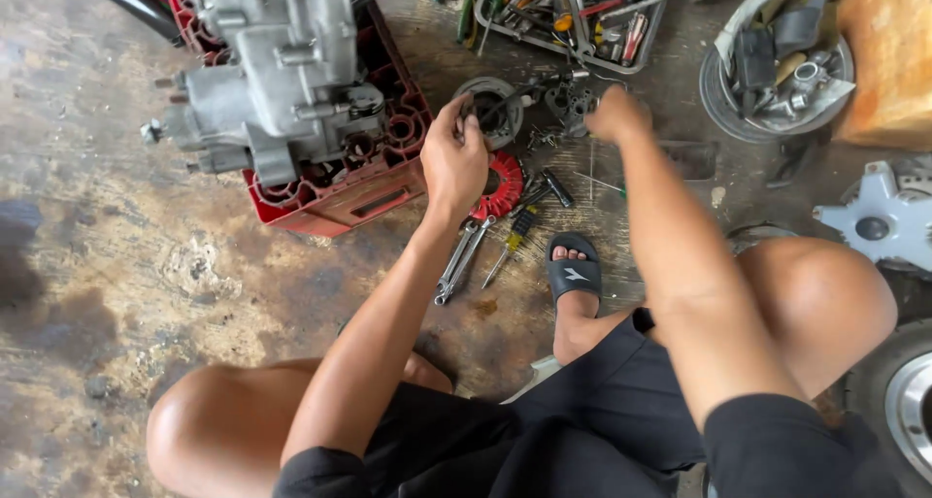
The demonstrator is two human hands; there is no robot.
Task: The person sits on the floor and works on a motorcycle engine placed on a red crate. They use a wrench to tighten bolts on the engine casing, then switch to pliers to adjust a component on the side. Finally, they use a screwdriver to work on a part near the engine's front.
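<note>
The left hand (454, 158) reaches down to the floor (146, 265), its fingers (464, 110) pinched on the rim of a round grey metal part (490, 110) that lies just beside the red crate (374, 182). The right hand (616, 115) is clenched into a fist over a small dark metal piece (571, 100) next to it; what it grips is hidden. A red ring-shaped part (505, 185) lies under the left wrist, with spanners (461, 260) and a screwdriver (510, 246) nearby. A grey engine (282, 71) rests on the crate.

A grey metal engine block (277, 71) sits on a red plastic crate (364, 182), left of a round metal engine part (495, 110); a wire tool tray (573, 13) lies behind, chrome wrenches (459, 258) in front.
</note>
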